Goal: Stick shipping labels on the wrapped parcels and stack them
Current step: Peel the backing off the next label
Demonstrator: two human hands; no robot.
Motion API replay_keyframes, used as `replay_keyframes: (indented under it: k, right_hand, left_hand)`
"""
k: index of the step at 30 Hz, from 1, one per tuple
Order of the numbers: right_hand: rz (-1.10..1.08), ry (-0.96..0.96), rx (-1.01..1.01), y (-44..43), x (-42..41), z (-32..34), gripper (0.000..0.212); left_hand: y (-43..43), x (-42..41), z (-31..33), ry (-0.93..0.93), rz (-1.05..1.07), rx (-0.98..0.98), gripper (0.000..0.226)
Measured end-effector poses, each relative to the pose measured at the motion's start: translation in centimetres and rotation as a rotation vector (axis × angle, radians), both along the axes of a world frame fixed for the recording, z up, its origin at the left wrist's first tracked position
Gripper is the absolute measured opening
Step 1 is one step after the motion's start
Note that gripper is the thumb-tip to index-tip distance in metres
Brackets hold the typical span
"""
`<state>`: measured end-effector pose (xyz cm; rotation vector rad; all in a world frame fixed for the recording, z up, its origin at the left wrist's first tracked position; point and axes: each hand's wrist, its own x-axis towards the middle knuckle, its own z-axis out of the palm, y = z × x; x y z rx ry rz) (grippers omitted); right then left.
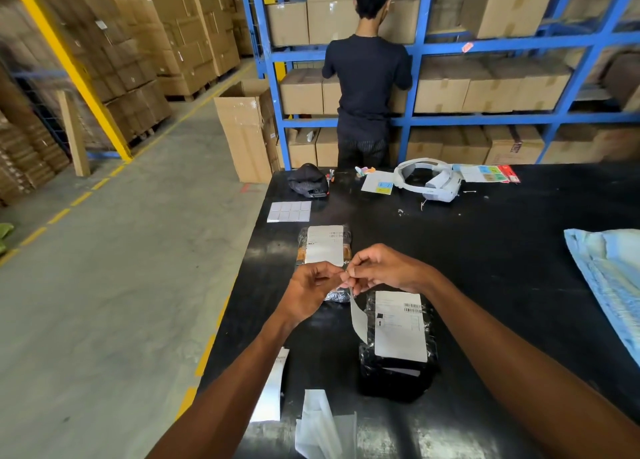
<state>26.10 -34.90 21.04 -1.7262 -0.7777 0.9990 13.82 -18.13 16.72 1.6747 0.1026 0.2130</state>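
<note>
Centrally, above the black surface [502, 268], the left hand [310, 287] and the right hand [386, 268] are meeting. Each is pinching the top end of a white strip [358, 316], so each grip is clamped on it. The strip is hanging down in a curl, its lower end dangling just beside the near parcel [398, 375]. That parcel, wrapped in black plastic, is lying flat and carrying a white label [401, 327] with barcodes. The far parcel [302, 242] is lying beyond the hands, partly hidden by them, and is also bearing a label [325, 245]. Something orange is showing through its wrap. The two parcels are lying apart.

A tall carton [244, 136] is standing on the floor [121, 285] by the surface's far left corner with its flaps open; its contents are not showing. Shut cartons [485, 89] are filling the blue rack [485, 46] behind, and more are standing stacked at the far left.

A sticker sheet [290, 211], a dark cap [308, 181], a white headset [429, 181] and coloured cards [491, 174] are lying along the far side of the surface. A pale blue bag [609, 278] is lying at the right edge, and loose white papers [322, 424] are lying at the near edge. A person [367, 77] in dark clothes is standing at the rack, back turned. Yellow dashes are running along the grey floor.
</note>
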Motion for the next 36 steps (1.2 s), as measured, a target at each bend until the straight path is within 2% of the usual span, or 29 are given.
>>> replay_keyframes:
  k: [4,9,24,36]
  right_hand:
    - [-0.010,-0.015,0.012,0.03,0.01,-0.14,0.023]
    - [0.002,-0.041,0.016,0.15,0.06,0.07,0.012]
    - [-0.024,-0.059,0.030,-0.42,0.34,-0.20,0.016]
    - [-0.070,-0.087,0.036,-0.19,0.03,-0.41,0.014]
  left_hand:
    - [-0.10,0.02,0.44,-0.010,0.007,0.014,0.019]
    - [-0.16,0.34,0.71,0.023,0.048,0.041,0.017]
    - [-0.66,0.30,0.79,-0.022,0.017,0.208,0.018]
    - [-0.60,0.24,0.92,-0.046,0.067,0.553,0.013]
